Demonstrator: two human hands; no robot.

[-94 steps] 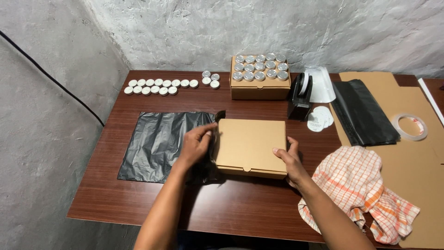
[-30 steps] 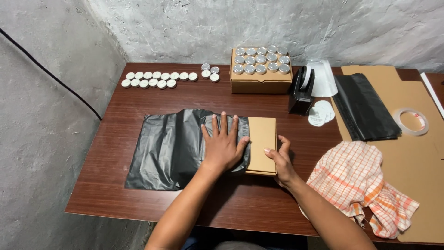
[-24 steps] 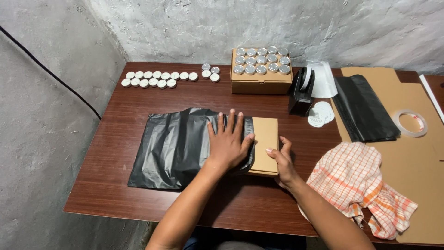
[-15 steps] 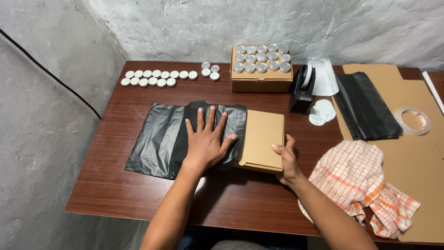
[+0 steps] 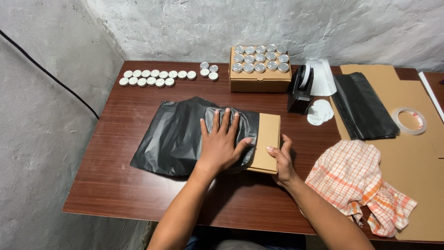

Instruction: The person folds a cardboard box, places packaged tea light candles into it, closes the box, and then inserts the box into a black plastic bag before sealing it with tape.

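A flat brown cardboard box [image 5: 268,141] lies mid-table, most of it inside a black plastic mailer bag [image 5: 178,134]. Only its right end sticks out of the bag's mouth. My left hand [image 5: 221,143] lies flat with fingers spread on the bag, over the covered part of the box. My right hand [image 5: 281,157] grips the box's bare near-right corner.
At the back stands an open cardboard box of silver-lidded jars [image 5: 259,69], with white round lids [image 5: 155,78] in rows to its left. A black tape dispenser [image 5: 300,88], more black bags [image 5: 363,111], a tape roll [image 5: 409,120] and a checked cloth [image 5: 358,185] lie to the right.
The box, bare on the bag 3 s ago, now sits mostly inside it. Over the last second my left hand shifted back to the right on the bag, and less of the box shows.
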